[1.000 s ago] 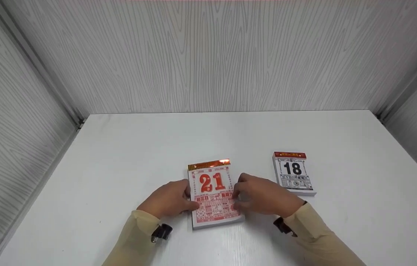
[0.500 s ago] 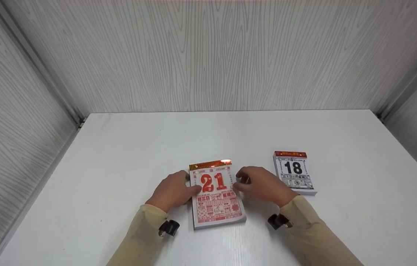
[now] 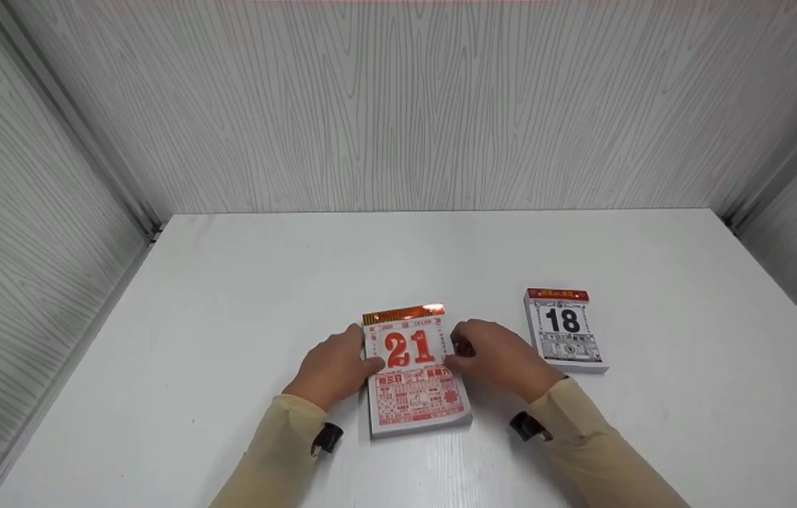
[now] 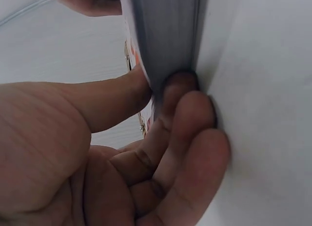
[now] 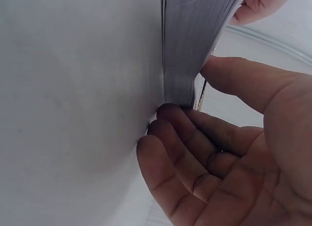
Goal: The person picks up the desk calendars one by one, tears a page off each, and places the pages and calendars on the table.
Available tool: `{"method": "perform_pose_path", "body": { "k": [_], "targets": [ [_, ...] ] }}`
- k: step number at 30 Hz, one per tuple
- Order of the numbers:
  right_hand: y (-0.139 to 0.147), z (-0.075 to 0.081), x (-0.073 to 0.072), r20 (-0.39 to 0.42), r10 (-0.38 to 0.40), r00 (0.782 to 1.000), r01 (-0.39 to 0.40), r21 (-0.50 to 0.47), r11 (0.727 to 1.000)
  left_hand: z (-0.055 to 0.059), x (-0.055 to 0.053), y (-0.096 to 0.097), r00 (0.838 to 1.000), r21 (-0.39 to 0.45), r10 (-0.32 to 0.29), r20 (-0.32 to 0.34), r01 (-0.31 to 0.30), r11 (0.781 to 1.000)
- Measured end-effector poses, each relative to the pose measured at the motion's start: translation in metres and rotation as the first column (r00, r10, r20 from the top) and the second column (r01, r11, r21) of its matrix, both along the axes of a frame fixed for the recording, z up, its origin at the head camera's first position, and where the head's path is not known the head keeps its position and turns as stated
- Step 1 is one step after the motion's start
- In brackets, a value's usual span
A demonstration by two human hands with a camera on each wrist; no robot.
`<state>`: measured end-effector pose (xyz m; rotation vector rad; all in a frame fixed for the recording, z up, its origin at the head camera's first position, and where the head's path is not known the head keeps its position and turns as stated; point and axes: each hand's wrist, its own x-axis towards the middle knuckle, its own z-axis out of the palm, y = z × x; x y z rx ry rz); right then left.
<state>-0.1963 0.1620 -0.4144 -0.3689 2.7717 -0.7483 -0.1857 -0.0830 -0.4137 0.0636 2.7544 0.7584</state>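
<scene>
A thick tear-off calendar (image 3: 415, 398) with a red 21 and a shiny orange-gold top strip lies slightly turned in front of me. My left hand (image 3: 331, 367) grips its left side, thumb on the top page beside the number and fingers curled against the page edges. On the opposite side my right hand (image 3: 500, 356) holds the right edge between thumb and bent fingers. In the left wrist view, the grey side of the page block (image 4: 165, 33) stands between thumb and fingertips. The right wrist view has the thumb at the block's upper edge (image 5: 192, 41), fingertips low by the table.
A smaller tear-off calendar (image 3: 567, 335) with a black 18 and a red top strip lies to the right, just beyond my right hand. Both stand on a white table (image 3: 229, 296), which ends at a wood-grain panel (image 3: 398, 106) behind and panels at both sides.
Both hands have slid up along the sides of the calendar, from its lower half to beside the number. The calendar itself has hardly moved.
</scene>
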Motion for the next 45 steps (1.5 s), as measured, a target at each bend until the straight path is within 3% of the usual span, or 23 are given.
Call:
{"method": "perform_pose_path", "body": {
  "k": [8, 16, 22, 25, 31, 45],
  "targets": [
    [-0.001, 0.005, 0.004, 0.005, 0.023, 1.0, -0.023, 0.043, 0.999, 0.002, -0.001, 0.001, 0.999, 0.008, -0.023, 0.027, 0.023, 1.0],
    [0.007, 0.008, 0.006, 0.094, 0.02, 0.995, -0.02, 0.007, 1.0, 0.007, -0.001, -0.006, 0.994, 0.087, -0.067, 0.088, 0.059, 0.994],
    [0.006, 0.003, 0.002, 0.01, 0.015, 1.0, -0.015, 0.047, 0.999, 0.009, -0.007, -0.015, 0.999, 0.082, 0.019, 0.047, -0.023, 0.996],
    [0.005, 0.001, 0.001, -0.004, 0.009, 1.0, -0.009, 0.065, 0.998, 0.006, -0.01, -0.014, 0.999, 0.095, 0.032, 0.028, -0.035, 0.995],
    [0.006, 0.002, 0.002, -0.004, 0.011, 1.0, -0.01, 0.073, 0.997, -0.001, -0.009, -0.003, 0.999, 0.115, 0.018, 0.034, -0.022, 0.993],
    [0.018, 0.016, 0.01, 0.072, 0.001, 0.997, -0.007, 0.089, 0.996, 0.002, -0.004, 0.014, 0.996, 0.08, -0.09, 0.001, 0.089, 0.993]
  ]
}}
